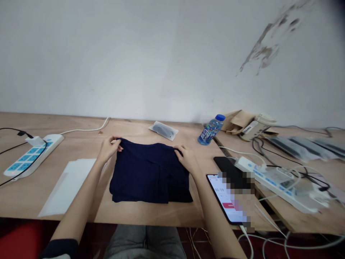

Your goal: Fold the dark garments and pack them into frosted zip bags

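A dark navy cloth [142, 172], folded into a rough rectangle, lies on the wooden table [129, 216] in front of me. My left hand [110, 148] pinches its far left corner between thumb and fingers. At the far right corner, my right hand [185, 157] has its thumb and fingers closed on the fabric edge. Loose layers show along the near side of the cloth, with the right part lying darker beneath.
White sheets [70, 185] and a power strip [32, 158] lie left. Behind the cloth is a small plastic packet [164, 130]. A blue-capped bottle [211, 130], a lit phone [226, 201], and a cabled power strip [275, 183] are right.
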Motion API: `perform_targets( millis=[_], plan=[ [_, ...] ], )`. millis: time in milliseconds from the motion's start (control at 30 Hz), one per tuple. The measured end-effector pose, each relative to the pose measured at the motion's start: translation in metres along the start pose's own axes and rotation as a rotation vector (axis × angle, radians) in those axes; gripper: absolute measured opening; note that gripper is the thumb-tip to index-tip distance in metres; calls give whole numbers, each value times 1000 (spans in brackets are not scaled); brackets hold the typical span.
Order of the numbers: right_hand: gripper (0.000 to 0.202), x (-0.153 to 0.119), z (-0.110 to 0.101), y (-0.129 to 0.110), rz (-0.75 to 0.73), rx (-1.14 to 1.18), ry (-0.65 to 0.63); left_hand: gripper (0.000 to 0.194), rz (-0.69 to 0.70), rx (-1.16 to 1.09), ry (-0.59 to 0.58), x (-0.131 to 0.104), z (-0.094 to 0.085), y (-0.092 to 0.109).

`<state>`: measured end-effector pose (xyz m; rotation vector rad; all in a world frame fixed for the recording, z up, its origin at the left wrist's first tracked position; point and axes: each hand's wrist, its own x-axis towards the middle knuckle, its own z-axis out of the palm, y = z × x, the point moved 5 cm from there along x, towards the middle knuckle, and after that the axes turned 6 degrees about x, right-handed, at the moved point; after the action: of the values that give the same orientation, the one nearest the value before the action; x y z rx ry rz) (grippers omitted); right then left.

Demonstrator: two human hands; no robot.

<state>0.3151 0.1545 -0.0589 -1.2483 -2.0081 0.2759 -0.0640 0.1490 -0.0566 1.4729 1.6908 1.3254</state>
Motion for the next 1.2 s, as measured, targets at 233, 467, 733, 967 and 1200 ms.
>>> perform_targets(
  millis=[233,467,733,967,1200],
  plan=[
    [31,-2,6,9,80,5,198,27,-21,-118,-14,5,9,-5],
    [31,-24,-25,-17,94,-11,309,29,26,-118,9,-15,1,-7],
    [24,-107,-38,-48,182,258,69,18,138,16,-25,-103,-37,-17],
    [24,-184,-17,-43,126,223,93,18,148,229,-54,-188,-51,-53],
    [25,-187,-22,-55,207,71,228,18,280,570,145,-203,-45,-28]
  ],
)
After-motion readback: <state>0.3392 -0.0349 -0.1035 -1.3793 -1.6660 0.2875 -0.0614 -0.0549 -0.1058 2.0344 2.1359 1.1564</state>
